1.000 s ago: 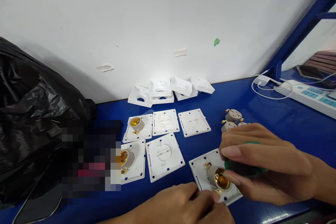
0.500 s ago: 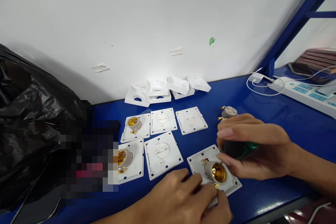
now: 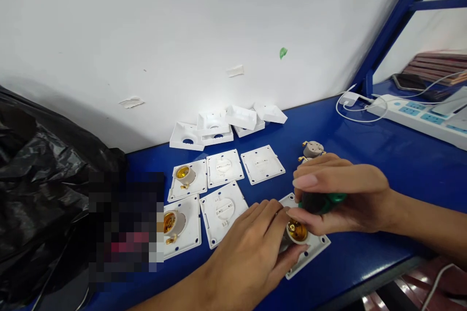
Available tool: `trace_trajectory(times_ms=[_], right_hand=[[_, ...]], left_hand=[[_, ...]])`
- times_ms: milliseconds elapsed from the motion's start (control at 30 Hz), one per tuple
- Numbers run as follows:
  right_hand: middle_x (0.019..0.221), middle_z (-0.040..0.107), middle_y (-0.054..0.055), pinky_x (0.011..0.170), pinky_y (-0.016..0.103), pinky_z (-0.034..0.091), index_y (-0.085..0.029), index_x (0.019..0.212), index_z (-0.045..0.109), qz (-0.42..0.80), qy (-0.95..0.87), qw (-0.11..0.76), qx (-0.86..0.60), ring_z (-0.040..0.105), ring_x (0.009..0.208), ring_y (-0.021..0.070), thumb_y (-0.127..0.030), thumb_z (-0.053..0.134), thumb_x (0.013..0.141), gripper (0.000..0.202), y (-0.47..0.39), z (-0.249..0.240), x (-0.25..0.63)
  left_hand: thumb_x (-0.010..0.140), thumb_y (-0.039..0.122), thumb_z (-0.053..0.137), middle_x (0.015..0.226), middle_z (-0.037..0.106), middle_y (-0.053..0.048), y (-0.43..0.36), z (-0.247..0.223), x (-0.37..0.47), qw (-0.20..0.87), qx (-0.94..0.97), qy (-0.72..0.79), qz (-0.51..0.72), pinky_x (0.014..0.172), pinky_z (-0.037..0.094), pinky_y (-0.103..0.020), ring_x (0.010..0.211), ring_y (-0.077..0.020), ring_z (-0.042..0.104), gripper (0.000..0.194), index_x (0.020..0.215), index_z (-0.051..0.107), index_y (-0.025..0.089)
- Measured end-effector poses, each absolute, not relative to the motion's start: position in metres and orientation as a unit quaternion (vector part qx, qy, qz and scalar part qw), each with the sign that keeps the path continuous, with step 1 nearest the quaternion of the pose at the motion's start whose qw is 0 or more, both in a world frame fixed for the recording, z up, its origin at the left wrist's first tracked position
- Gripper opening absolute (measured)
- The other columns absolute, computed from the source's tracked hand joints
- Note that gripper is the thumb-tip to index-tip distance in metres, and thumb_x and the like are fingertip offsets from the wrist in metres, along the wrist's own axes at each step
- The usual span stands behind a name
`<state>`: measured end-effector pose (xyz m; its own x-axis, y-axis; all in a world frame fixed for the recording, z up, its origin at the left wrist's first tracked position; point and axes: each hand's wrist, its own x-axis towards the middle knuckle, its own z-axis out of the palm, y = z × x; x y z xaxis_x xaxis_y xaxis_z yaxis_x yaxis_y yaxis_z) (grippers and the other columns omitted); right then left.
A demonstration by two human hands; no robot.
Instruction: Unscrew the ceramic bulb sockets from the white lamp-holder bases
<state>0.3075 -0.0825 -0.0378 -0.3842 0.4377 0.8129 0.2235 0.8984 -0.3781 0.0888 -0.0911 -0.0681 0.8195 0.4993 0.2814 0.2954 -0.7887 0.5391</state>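
My right hand [image 3: 339, 194] is closed around the green and black handle of a screwdriver [image 3: 321, 201], held over a lamp socket [image 3: 297, 231] with a brass-coloured threaded inside. The screwdriver's tip is hidden by my fingers. That socket sits on a square white base plate [image 3: 310, 256] near the table's front edge. Thumb and fingers of my left hand [image 3: 251, 248] grip the socket from its left side. Left of this hand lie another base plate [image 3: 223, 209] with no socket and a plate with a socket [image 3: 175, 223] on it.
Farther back are more base plates [image 3: 262, 163], a loose socket [image 3: 313, 149] and several white box covers [image 3: 241, 116] by the wall. A black plastic bag [image 3: 54, 170] stands left; a power strip [image 3: 419, 116] lies right on the blue table [image 3: 365, 150].
My left hand has moved up and right from the plate's near edge and now grips the socket. My right hand stays over the socket with the screwdriver. The view has shifted slightly.
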Motion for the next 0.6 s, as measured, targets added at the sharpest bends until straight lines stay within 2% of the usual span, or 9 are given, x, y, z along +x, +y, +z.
trace_trajectory(times_ms=[133,233,333,400,467,600], right_hand=[[0.089,0.075,-0.003,0.056,0.023,0.049,-0.018,0.138,0.056,0.143,-0.844,0.478,-0.2,0.057,0.058,0.0079,-0.008,0.074,0.094,0.048,-0.084,-0.028,0.312],[0.098,0.073,0.001,0.067,0.022,0.055,-0.02,0.148,0.051,0.244,-0.854,0.391,-0.242,0.066,0.077,0.0105,-0.017,0.069,0.102,0.049,-0.085,-0.013,0.32],[0.129,0.072,0.008,0.084,0.027,0.056,-0.022,0.151,0.054,0.285,-0.847,0.391,-0.219,0.065,0.099,0.0143,-0.019,0.073,0.1,0.054,-0.084,-0.001,0.327],[0.142,0.067,0.01,0.094,0.03,0.055,-0.024,0.153,0.053,0.325,-0.839,0.38,-0.213,0.065,0.114,0.0166,-0.018,0.074,0.1,0.058,-0.083,0.002,0.33],[0.143,0.066,0.011,0.098,0.031,0.056,-0.025,0.157,0.048,0.39,-0.822,0.363,-0.204,0.065,0.121,0.0175,-0.017,0.07,0.102,0.06,-0.082,0.003,0.331],[0.129,0.07,0.012,0.096,0.035,0.06,-0.021,0.154,0.05,0.494,-0.765,0.387,-0.145,0.071,0.112,0.0171,-0.009,0.064,0.103,0.054,-0.079,-0.002,0.328]], left_hand=[[0.104,0.025,0.069,0.115,0.067,-0.006,-0.091,-0.065,0.088,0.254,0.919,0.228,0.195,0.092,0.063,-0.046,0.104,-0.0275,0.068,0.026,0.123,0.053,0.021],[0.108,0.029,0.062,0.113,0.066,-0.005,-0.091,-0.064,0.089,0.26,0.916,0.242,0.184,0.088,0.064,-0.044,0.101,-0.0258,0.069,0.02,0.124,0.052,0.023],[0.113,0.036,0.053,0.114,0.068,-0.008,-0.092,-0.065,0.089,0.213,0.928,0.237,0.191,0.09,0.063,-0.045,0.106,-0.0281,0.07,0.021,0.128,0.051,0.022],[0.115,0.039,0.047,0.114,0.07,-0.009,-0.092,-0.066,0.089,0.182,0.937,0.228,0.194,0.091,0.064,-0.046,0.107,-0.0292,0.071,0.025,0.131,0.049,0.021],[0.116,0.04,0.044,0.116,0.071,-0.011,-0.093,-0.067,0.09,0.163,0.941,0.219,0.2,0.092,0.064,-0.046,0.106,-0.0291,0.072,0.027,0.134,0.048,0.02],[0.116,0.04,0.041,0.115,0.073,-0.013,-0.093,-0.069,0.091,0.126,0.946,0.209,0.213,0.089,0.065,-0.047,0.104,-0.0304,0.074,0.031,0.137,0.047,0.017]])
